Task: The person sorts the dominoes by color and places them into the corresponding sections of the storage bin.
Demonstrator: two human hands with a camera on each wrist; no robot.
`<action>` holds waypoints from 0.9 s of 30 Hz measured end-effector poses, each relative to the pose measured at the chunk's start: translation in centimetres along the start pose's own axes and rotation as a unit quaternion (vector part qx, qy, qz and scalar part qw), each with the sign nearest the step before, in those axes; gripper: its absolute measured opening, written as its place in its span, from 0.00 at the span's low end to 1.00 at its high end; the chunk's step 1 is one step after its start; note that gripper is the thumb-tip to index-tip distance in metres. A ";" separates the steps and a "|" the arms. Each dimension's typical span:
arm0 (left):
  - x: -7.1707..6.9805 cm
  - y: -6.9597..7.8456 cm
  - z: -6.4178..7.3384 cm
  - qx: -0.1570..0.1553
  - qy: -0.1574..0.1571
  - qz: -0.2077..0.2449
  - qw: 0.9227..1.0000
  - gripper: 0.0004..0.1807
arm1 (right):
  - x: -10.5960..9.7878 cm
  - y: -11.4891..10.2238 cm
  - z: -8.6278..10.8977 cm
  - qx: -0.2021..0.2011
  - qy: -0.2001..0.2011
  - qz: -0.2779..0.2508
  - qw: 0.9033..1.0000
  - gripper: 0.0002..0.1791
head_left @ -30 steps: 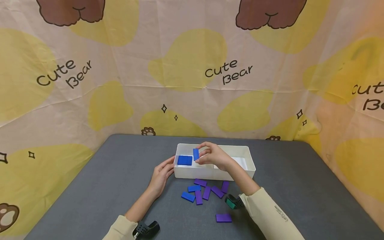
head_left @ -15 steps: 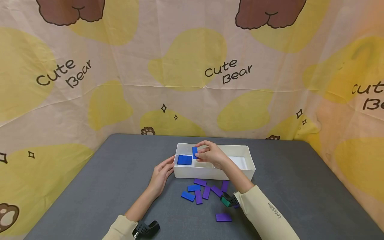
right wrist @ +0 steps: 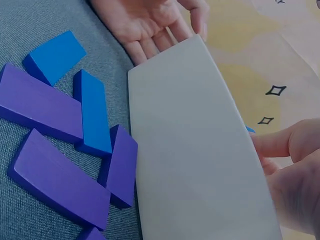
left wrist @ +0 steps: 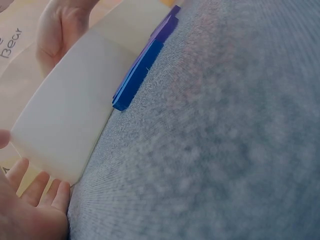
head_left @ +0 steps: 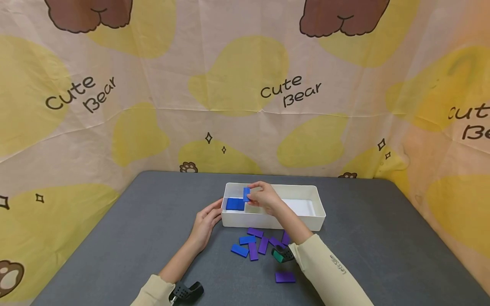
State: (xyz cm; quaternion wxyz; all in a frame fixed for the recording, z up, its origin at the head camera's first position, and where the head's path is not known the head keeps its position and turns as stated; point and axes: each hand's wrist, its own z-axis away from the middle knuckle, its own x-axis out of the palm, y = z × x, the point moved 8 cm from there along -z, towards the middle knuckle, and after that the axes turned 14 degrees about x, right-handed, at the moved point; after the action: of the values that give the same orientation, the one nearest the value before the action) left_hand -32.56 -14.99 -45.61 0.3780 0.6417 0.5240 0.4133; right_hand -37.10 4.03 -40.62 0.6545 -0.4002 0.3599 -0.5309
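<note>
A white rectangular box (head_left: 245,219) stands on the grey table, with blue blocks (head_left: 235,204) lying flat at its left end. Above the box's left half, my right hand (head_left: 265,198) pinches one blue block (head_left: 246,194) held upright between thumb and fingers. In the right wrist view the box wall hides most of that block. My left hand (head_left: 203,225) rests against the box's left end; in the left wrist view its fingers (left wrist: 35,187) lie nearly straight along the end wall.
In front of the box lie two loose blue blocks (head_left: 240,250) and several purple blocks (head_left: 253,251), some touching. One purple block (head_left: 285,277) lies apart, nearer the front. A patterned cloth (head_left: 245,85) hangs behind the table.
My right hand has shifted slightly left with the blue block, toward the blue blocks in the box. The left hand and the box stay put.
</note>
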 end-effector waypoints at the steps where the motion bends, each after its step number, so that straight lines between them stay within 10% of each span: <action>1: 0.0 0.0 0.0 0.001 0.000 -0.001 1.000 0.27 | 0.0 0.0 0.0 -0.002 0.004 0.002 1.000 0.19; 27: 0.0 0.0 0.1 -0.006 -0.001 -0.006 1.000 0.28 | 0.6 1.1 -0.9 0.006 0.101 0.055 0.993 0.15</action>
State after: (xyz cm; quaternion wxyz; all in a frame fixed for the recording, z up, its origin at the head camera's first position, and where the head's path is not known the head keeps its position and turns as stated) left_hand -32.48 -14.97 -45.61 0.3848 0.6365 0.5249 0.4138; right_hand -37.32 3.42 -42.00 0.6457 -0.3200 0.4421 -0.5340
